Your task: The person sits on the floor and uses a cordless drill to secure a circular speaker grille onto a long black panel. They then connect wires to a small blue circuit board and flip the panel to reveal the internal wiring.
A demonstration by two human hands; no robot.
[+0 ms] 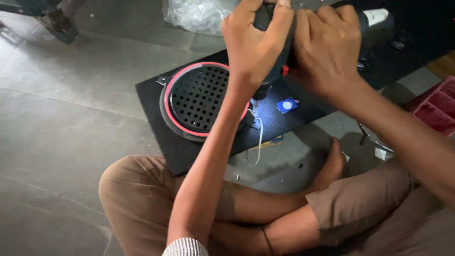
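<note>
From my head camera, I hold a dark power drill (271, 61) upright over a black carpeted panel (199, 147) that lies flat on the grey stone floor (71, 95) in front of my crossed legs. My left hand (253, 40) is wrapped tight around the top of the drill body, fingers curled over it, and my right hand (327, 47) is clamped on the same tool from the other side, so most of its casing is hidden. The drill looks like smooth dark plastic with a small red part at its side, and its light throws a bright white patch on the panel just below the tip.

The panel has a rough, felt-like surface. Set into it is a round speaker grille (199, 97), black metal punched with rows of small holes, ringed by a thin red band and a wider grey rim. Beside the lit spot sits a small blue square part (287, 105) with a white round centre. A thin white wire (259, 142) runs down from near the drill tip over the panel edge. A crumpled clear plastic bag (196, 14) lies beyond the panel, and a red compartment tray (438, 106) sits at the right.
</note>
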